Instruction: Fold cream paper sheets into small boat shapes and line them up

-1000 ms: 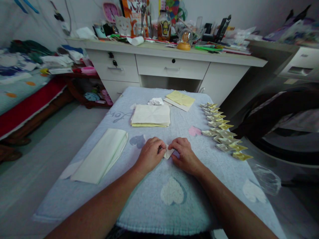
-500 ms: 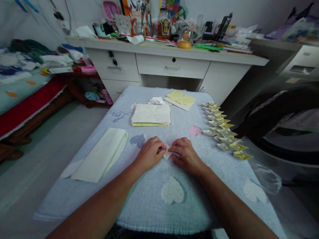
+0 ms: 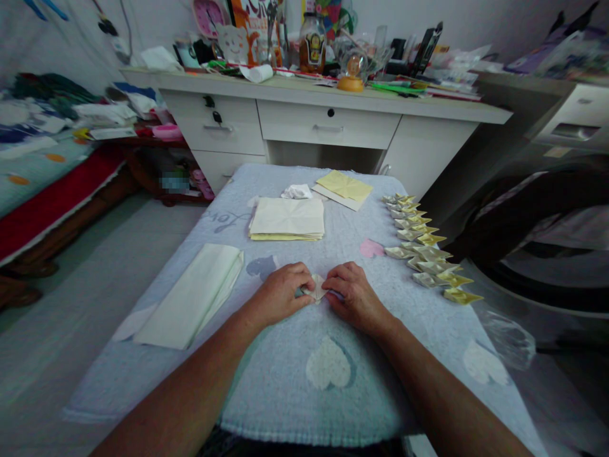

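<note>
A small folded piece of white paper [image 3: 318,289] is between my two hands, low over the middle of the cloth-covered table [image 3: 285,362]. My left hand [image 3: 287,289] pinches its left side, thumb below and fingers above. From the other side my right hand [image 3: 349,291] grips the right edge with curled fingers. Beyond the hands lies a stack of white and yellow paper sheets [image 3: 287,217]. To the left rests a folded white paper bundle [image 3: 193,298]. Folded paper boats [image 3: 431,254], white and yellow, stand in a row along the right side.
A yellow sheet [image 3: 345,185] over a white one and a crumpled white paper [image 3: 297,191] lie at the table's far end. Behind stands a white desk [image 3: 328,130] crowded with things. A washing machine [image 3: 571,146] is on the right, a bed [image 3: 47,184] on the left.
My left fingers have shifted on the folded paper, and the left thumb has moved lower. More of the paper shows between the hands. My right hand stays nearly in place.
</note>
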A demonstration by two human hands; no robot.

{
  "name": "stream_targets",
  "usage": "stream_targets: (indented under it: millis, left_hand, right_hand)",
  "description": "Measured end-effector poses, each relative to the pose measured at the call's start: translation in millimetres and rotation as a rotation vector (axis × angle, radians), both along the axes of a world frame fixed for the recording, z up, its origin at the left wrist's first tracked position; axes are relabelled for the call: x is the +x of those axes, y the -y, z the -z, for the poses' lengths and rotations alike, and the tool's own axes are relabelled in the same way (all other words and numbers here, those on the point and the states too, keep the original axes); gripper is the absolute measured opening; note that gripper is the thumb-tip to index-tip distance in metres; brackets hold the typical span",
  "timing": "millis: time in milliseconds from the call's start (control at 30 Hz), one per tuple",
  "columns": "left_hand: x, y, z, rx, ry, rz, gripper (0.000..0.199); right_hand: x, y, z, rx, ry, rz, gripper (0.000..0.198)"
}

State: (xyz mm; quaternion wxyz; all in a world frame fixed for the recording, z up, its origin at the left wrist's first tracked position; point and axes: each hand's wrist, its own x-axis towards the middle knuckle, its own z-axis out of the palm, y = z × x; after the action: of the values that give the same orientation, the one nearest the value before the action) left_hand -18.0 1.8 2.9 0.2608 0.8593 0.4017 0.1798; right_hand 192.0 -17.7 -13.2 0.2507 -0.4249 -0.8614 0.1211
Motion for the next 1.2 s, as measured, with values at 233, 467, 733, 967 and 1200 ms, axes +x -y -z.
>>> stream_targets:
  millis: [233, 467, 733, 967, 1200]
  left_hand:
    - [-1, -1, 3.4, 0.097, -0.040, 0.051, 0.005]
    - [0, 0, 4.5, 0.152, -0.077, 0.080, 0.009]
    - [2, 1, 3.1, 0.152, -0.065, 0.077, 0.012]
    - [1, 1, 4.0, 0.109, -0.042, 0.066, 0.012]
    - [-2, -2, 3.4, 0.082, -0.075, -0.015, 0.007]
  right_hand:
    - [-5, 1, 0, -0.003, 0.031, -0.022, 0.015]
    - [-8, 1, -3, -0.013, 0.064, -0.024, 0.015]
    - [-10, 1, 2, -0.026, 0.065, -0.010, 0.013]
    - [-13, 2, 1, -0.047, 0.048, 0.007, 0.017]
    - [-15, 2, 1, -0.032, 0.060, 0.006, 0.013]
